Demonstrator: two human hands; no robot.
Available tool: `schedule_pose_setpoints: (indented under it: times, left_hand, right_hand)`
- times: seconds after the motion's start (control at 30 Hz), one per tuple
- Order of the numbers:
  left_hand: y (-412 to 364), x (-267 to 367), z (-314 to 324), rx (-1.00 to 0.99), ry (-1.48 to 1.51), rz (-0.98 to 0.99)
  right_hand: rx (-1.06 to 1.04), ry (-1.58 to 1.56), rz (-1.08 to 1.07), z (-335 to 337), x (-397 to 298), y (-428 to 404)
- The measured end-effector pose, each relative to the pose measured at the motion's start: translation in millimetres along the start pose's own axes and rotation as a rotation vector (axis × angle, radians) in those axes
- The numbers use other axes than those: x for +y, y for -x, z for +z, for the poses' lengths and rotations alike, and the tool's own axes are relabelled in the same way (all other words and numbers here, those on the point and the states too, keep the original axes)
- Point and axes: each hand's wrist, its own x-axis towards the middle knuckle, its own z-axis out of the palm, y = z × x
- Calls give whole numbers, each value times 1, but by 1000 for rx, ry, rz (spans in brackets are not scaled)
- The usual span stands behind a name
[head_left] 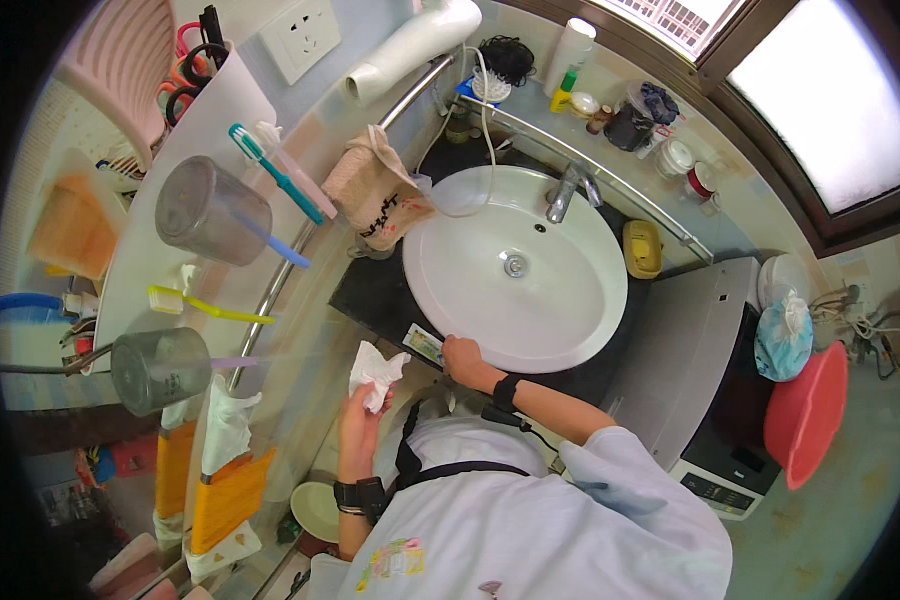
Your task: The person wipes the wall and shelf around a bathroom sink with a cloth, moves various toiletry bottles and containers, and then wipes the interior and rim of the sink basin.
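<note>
A crumpled white tissue (376,373) stands up out of my left hand (361,420), pinched between thumb and fingers. My right hand (466,363) is at the near rim of the white oval washbasin (517,330), its fingers closed around the right end of a small flat packet (423,343). Green and white print shows on the packet; my fingers cover its other end. Beneath it is the dark stone counter (379,296). The chrome faucet (564,196) rises at the basin's far side.
A beige towel (375,187) hangs from the chrome rail at the left. Toothbrushes and plastic cups (210,210) project from the wall holder. A glass shelf (592,142) with bottles runs behind the basin. At the right stand a yellow soap dish (642,249), a microwave oven (697,360) and a pink basin (806,420).
</note>
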Motion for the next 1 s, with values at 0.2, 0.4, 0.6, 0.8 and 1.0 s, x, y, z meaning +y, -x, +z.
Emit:
schedule_pose_setpoints:
  times: [0.2,0.4,0.6,0.8,1.0]
  left_hand:
    - [2,3,10,-11,-21,-6]
    - [2,-6,2,-22,-31,-25]
    - [4,-4,7,-21,-52,-26]
    - [7,1,10,-13,-58,-11]
    - [8,6,10,-14,-22,14]
  right_hand:
    - [16,-108,14,15,5,-8]
    - [87,-135,1,14,5,-2]
    - [264,-106,-44,7,16,4]
    - [140,-448,152,-65,62,17]
    - [506,-678,13,-207,133,45]
